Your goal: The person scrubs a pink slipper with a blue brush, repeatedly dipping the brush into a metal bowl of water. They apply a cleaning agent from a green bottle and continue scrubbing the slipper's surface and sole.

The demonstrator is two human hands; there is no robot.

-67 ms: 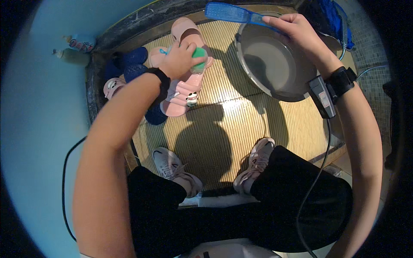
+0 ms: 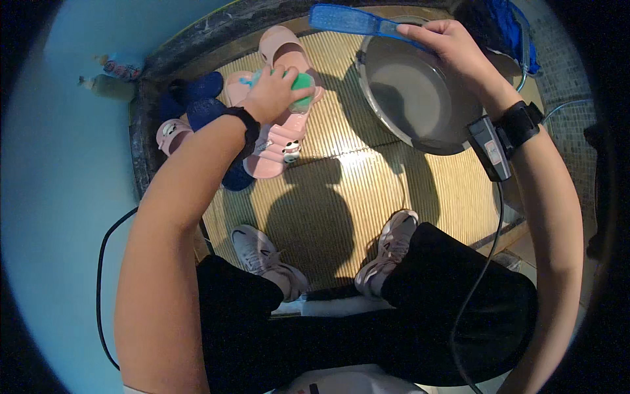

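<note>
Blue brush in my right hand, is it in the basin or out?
Out: the right hand holds the blue brush, its wide end beyond the basin.

A blue flat-headed tool (image 2: pixel 344 20) and a small green item (image 2: pixel 302 85) are being held over the ribbed floor (image 2: pixel 335 134).
The tool is stretching nearly level along the floor's far edge, its broad end pointing left; the item, glossy and clear lower down, is sitting partly covered toward the far left corner.
</note>
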